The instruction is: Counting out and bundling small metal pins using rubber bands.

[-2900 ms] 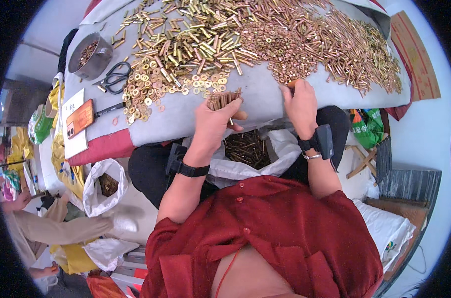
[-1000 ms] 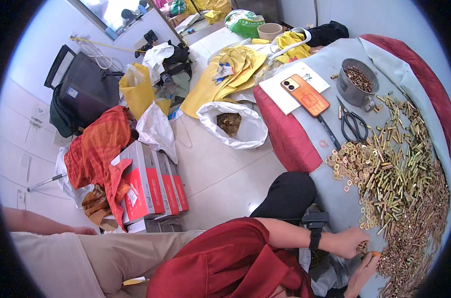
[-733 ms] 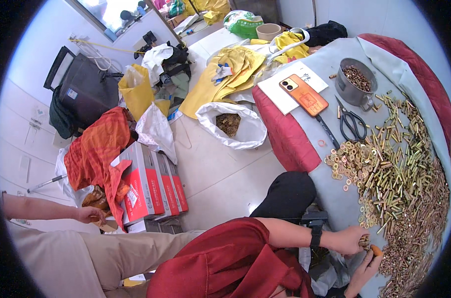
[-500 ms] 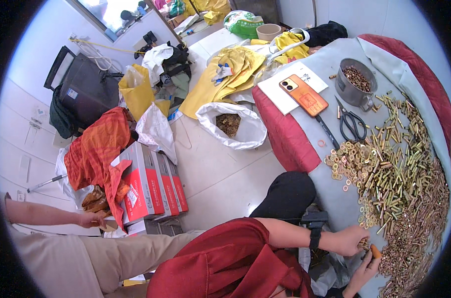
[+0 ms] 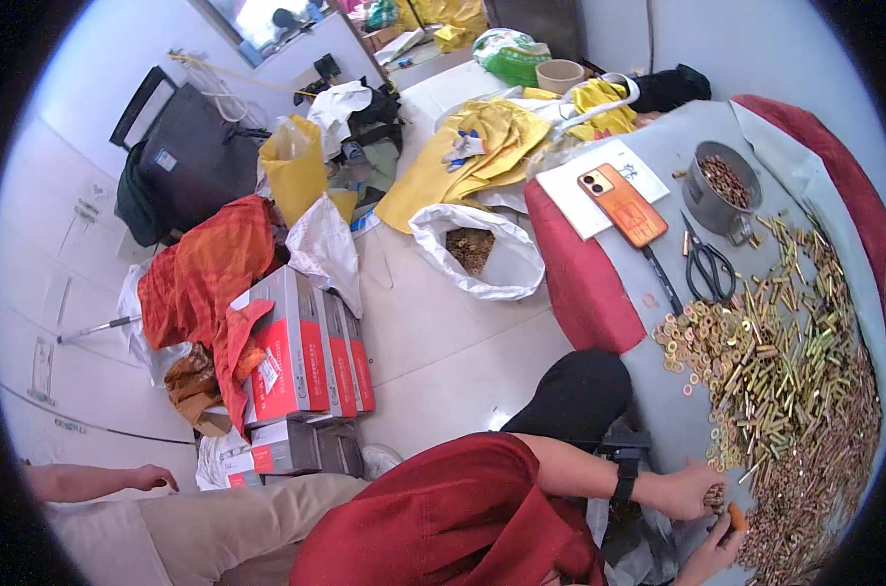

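Note:
My left hand [image 5: 692,490], with a black watch on its wrist, closes around a small bunch of brass-coloured metal pieces [image 5: 713,497]. Just below it, my right hand [image 5: 708,561] has its fingers bent toward that bunch. An orange cover [image 5: 737,517], like a finger cot, shows at one fingertip; what those fingers hold is too small to make out. Both hands are at the near edge of the table, beside a broad pile of gold-coloured metal tubes [image 5: 789,391]. Flat ring washers [image 5: 692,337] lie at the pile's left side, and small copper-coloured pieces [image 5: 784,532] near my hands.
On the table are black scissors [image 5: 706,266], an orange phone [image 5: 623,205] on white paper and a metal cup [image 5: 722,193] of small parts. A white sack [image 5: 433,256] stands on the floor. Red-and-grey boxes [image 5: 287,352] are at left, near another person's hand [image 5: 152,478].
The other person's hand has come away from the brown package by the boxes. My hands stay together at the table edge; the whole view has shifted slightly.

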`<action>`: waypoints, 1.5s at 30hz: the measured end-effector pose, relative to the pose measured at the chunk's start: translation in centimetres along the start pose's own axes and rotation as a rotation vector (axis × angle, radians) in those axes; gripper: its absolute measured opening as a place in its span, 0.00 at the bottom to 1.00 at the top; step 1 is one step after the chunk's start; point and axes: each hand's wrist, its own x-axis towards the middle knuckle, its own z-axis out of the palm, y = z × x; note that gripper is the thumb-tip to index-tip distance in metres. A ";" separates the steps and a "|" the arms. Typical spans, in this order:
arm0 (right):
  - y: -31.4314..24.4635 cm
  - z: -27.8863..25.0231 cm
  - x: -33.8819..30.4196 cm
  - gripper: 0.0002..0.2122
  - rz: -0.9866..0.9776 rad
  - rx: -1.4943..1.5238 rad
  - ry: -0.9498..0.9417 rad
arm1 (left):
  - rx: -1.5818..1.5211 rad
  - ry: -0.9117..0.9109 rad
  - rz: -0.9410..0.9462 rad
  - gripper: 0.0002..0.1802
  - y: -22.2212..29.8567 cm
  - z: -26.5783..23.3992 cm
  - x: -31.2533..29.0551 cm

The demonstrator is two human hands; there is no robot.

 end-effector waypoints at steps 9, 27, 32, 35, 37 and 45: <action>-1.3 -1.2 0.7 0.13 0.028 -0.353 -0.167 | 0.021 0.010 0.031 0.09 -0.9 0.5 -0.2; -3.2 -1.4 -0.1 0.13 0.228 0.117 -0.231 | -0.273 -0.094 -0.212 0.11 0.7 -0.5 0.0; -4.8 -1.2 -0.4 0.14 0.107 0.024 -0.167 | -0.350 -0.139 -0.263 0.12 2.6 -1.8 -0.2; -4.8 -0.3 -0.5 0.13 0.138 0.131 -0.156 | -0.271 -0.060 -0.208 0.13 -0.2 -0.5 0.0; -4.3 -0.1 -0.5 0.13 0.147 0.129 -0.129 | -0.201 -0.012 -0.105 0.13 0.1 -0.5 0.1; -3.0 0.0 -0.4 0.11 0.196 0.076 -0.090 | 0.114 0.104 0.188 0.14 0.6 -0.6 0.1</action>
